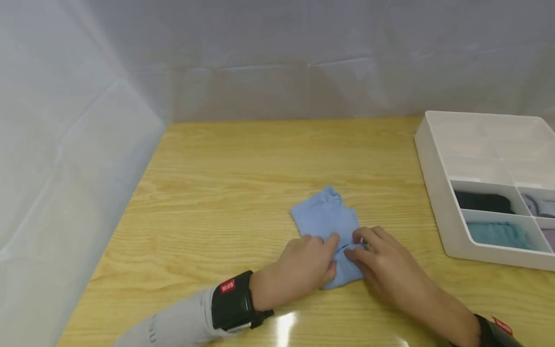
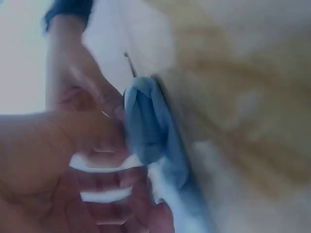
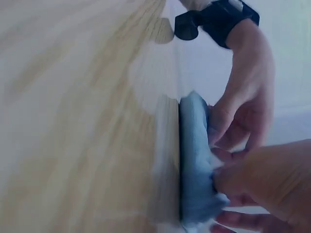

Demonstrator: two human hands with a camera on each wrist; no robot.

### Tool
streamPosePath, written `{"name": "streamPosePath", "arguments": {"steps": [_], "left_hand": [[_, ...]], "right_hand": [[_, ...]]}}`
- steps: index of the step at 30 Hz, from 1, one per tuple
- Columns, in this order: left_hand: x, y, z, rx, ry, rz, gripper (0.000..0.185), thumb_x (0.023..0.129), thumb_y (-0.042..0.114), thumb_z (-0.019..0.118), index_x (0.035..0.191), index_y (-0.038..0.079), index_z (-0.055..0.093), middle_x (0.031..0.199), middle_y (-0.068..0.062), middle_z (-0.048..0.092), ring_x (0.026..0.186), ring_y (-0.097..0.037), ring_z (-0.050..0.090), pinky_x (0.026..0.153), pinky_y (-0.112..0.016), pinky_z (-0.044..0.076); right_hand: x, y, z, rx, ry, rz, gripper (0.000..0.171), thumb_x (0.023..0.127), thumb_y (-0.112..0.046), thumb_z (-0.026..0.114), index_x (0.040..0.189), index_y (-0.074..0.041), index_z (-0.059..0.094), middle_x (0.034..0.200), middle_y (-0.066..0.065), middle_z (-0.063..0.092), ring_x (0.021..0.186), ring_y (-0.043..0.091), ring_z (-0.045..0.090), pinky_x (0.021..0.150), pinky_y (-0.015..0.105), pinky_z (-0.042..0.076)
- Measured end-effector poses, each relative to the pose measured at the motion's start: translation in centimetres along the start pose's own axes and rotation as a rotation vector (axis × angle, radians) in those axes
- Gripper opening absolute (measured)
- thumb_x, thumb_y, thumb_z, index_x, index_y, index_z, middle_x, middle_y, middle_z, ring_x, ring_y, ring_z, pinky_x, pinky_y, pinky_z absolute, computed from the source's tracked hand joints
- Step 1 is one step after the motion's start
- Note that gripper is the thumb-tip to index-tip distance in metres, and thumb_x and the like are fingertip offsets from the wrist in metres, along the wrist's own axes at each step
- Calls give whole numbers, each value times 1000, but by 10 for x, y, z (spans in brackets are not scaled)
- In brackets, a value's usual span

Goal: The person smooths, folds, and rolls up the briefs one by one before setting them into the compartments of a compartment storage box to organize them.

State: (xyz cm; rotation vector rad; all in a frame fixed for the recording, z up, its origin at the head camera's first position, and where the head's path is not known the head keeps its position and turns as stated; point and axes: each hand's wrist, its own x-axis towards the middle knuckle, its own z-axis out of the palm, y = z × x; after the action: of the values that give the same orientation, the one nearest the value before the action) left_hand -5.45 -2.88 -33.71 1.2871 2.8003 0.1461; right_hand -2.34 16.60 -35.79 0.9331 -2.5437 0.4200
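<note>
A light blue piece of folded cloth (image 1: 325, 217) lies on the wooden table, its near part doubled over. My left hand (image 1: 301, 262) is at the left side of the fold, forefinger stretched along it and thumb tucked near the lower edge. From the right, my right hand (image 1: 388, 265) pinches the fold between thumb and fingers. In the left wrist view the cloth (image 2: 150, 126) shows as a thick looped roll against the thumb. The right wrist view has both thumbs on the near side of the cloth (image 3: 194, 160).
A white divided box (image 1: 438, 193) stands on the right of the table (image 1: 217, 193). Its near compartments hold a black folded cloth (image 1: 483, 202), a teal one (image 1: 498, 235), a grey one (image 1: 539, 206) and a mauve one (image 1: 549, 237). White sheeting (image 1: 269, 91) borders the back and left.
</note>
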Motion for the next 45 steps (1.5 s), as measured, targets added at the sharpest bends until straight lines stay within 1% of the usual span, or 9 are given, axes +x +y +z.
{"name": "streamPosePath", "arguments": {"steps": [4, 10, 14, 18, 25, 29, 33, 37, 45], "left_hand": [[-13, 16, 2, 300, 74, 49, 36, 88, 40, 68, 110, 12, 62, 92, -1, 53, 77, -14, 51, 56, -23, 45], [-14, 20, 2, 421, 164, 110, 13, 87, 26, 69, 93, 14, 67, 79, 3, 56, 70, -11, 49, 56, -24, 44], [-8, 7, 0, 303, 128, 164, 14, 87, 26, 68, 78, 16, 65, 70, 3, 58, 62, -10, 52, 51, -22, 45], [0, -12, -3, 4, -41, 174, 29, 94, 32, 62, 71, 15, 60, 62, 6, 54, 53, -3, 49, 46, -17, 42], [9, -25, -5, -389, -324, -63, 44, 96, 43, 54, 63, 15, 52, 58, 7, 43, 48, -6, 41, 46, -21, 39], [5, -20, -2, -152, -122, -90, 45, 94, 48, 54, 68, 12, 53, 60, 4, 43, 49, -9, 46, 43, -23, 40], [0, -5, -2, 164, 111, 61, 36, 93, 45, 59, 97, 9, 60, 84, -1, 55, 74, -14, 56, 58, -23, 48], [0, 6, -4, 237, 133, 209, 27, 91, 33, 66, 106, 11, 63, 94, 0, 58, 83, -13, 53, 65, -22, 47], [4, 0, -5, 177, 106, 260, 11, 86, 20, 67, 92, 11, 68, 80, 2, 62, 72, -11, 56, 59, -19, 47]], "right_hand": [[-1, -5, -8, -71, -134, -25, 40, 70, -19, 84, 105, -3, 73, 106, 8, 58, 86, 19, 53, 70, 34, 50], [1, -5, -11, -76, -187, -54, 44, 72, -16, 82, 109, 3, 69, 99, 6, 59, 85, 18, 54, 74, 35, 51], [0, -4, -9, -5, -161, 6, 33, 85, -22, 70, 108, 0, 62, 90, 1, 61, 80, 13, 59, 70, 33, 52], [0, -1, -8, 78, -113, 78, 18, 98, -29, 56, 98, -11, 57, 76, -11, 53, 66, 2, 50, 56, 24, 46], [12, 5, -1, 17, -198, 135, 8, 92, -14, 65, 84, -12, 62, 78, -8, 50, 67, 7, 50, 55, 27, 46], [17, 7, 3, -70, -181, 179, 17, 85, -11, 72, 95, -6, 59, 85, 2, 47, 68, 15, 49, 54, 29, 44], [20, 6, 3, -103, -128, 195, 25, 83, -8, 74, 97, -5, 53, 82, 4, 43, 65, 17, 43, 51, 27, 37], [21, 5, 1, -111, -134, 189, 21, 83, -6, 72, 88, -6, 52, 76, 1, 40, 61, 15, 39, 50, 26, 34], [8, 3, -9, -25, -33, 34, 23, 89, -28, 69, 93, -5, 69, 92, 3, 65, 83, 20, 58, 72, 37, 51]]}}
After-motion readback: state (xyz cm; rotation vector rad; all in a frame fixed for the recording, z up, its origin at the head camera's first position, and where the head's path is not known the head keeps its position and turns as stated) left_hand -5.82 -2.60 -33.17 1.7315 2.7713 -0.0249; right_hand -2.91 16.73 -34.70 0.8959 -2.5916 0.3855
